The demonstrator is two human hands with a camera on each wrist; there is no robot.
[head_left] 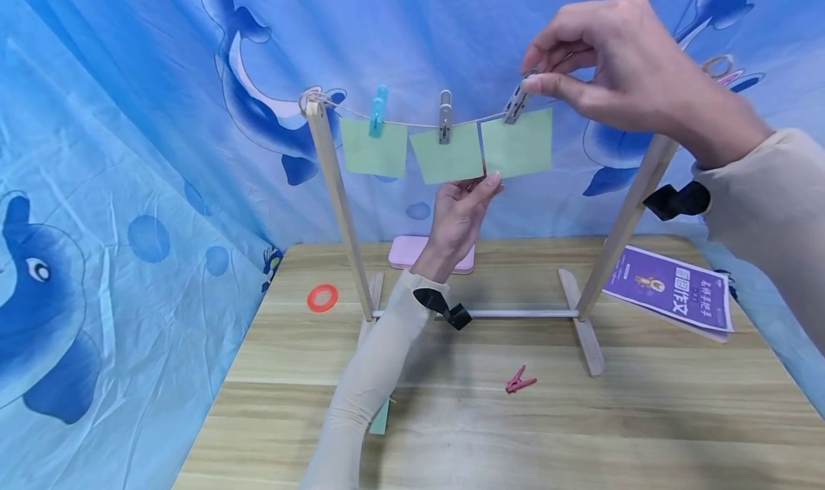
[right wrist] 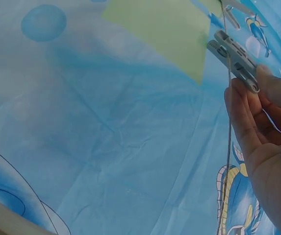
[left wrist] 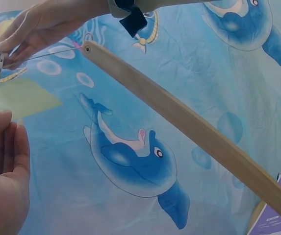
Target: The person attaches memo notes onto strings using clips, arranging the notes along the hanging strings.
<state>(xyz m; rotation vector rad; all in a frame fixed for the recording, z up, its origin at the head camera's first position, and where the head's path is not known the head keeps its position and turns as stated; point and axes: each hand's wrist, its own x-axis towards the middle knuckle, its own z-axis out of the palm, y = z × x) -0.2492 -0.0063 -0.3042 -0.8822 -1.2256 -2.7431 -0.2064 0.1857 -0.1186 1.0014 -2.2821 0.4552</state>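
Observation:
My right hand (head_left: pixel 619 67) pinches the grey clothespin (head_left: pixel 515 104) by its handle end, at the string (right wrist: pixel 229 127) strung between two wooden posts. The clothespin's nose lies over the top edge of the rightmost green paper (head_left: pixel 520 146). From below, my left hand (head_left: pixel 456 221) holds that paper's lower left corner between thumb and fingers. Left of it, another grey clothespin (head_left: pixel 445 121) holds a middle green paper (head_left: pixel 446 159) on the string. Further left hangs a green paper (head_left: pixel 374 153) under a blue clothespin (head_left: pixel 378 110).
A pink clothespin (head_left: pixel 519 381) lies on the wooden table (head_left: pixel 464 440). Around the wooden stand (head_left: pixel 335 196) are a red ring (head_left: pixel 322 298), a pink flat case (head_left: pixel 406 250) and a purple booklet (head_left: pixel 670 286). A green strip (head_left: pixel 379 420) shows beside my left sleeve.

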